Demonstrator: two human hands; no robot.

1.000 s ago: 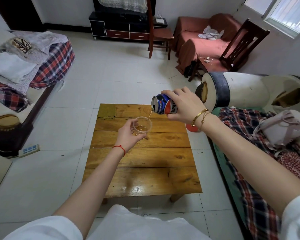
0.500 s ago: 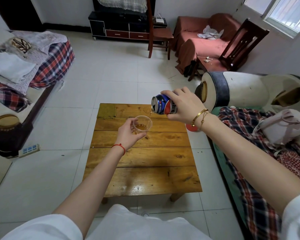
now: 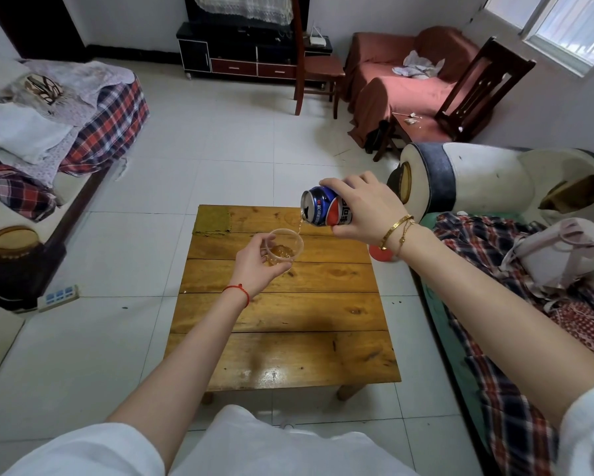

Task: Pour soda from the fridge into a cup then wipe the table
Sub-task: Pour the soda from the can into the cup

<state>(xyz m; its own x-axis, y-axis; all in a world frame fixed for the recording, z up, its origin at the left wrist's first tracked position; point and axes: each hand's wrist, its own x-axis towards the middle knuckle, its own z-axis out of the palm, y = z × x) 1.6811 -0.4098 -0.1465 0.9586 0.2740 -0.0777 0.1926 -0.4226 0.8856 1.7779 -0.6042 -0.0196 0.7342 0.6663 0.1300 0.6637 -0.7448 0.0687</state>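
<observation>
My right hand (image 3: 364,209) grips a blue and red soda can (image 3: 323,207), tipped on its side with the opening to the left. A thin brown stream falls from the can into a clear plastic cup (image 3: 286,247). My left hand (image 3: 256,266) holds the cup from its left side, a little above the low wooden table (image 3: 288,314). Brown soda lies in the cup's bottom. A green cloth (image 3: 212,219) lies flat on the table's far left corner.
A sofa with plaid cloth and a pink bag (image 3: 560,255) runs along the right. A bed with plaid covers (image 3: 110,125) is at the left, a power strip (image 3: 58,297) on the floor beside it. Wooden chairs (image 3: 318,67) and a TV cabinet stand at the back.
The soda in the cup has risen a little while the stream keeps falling. Both hands have stayed nearly in place.
</observation>
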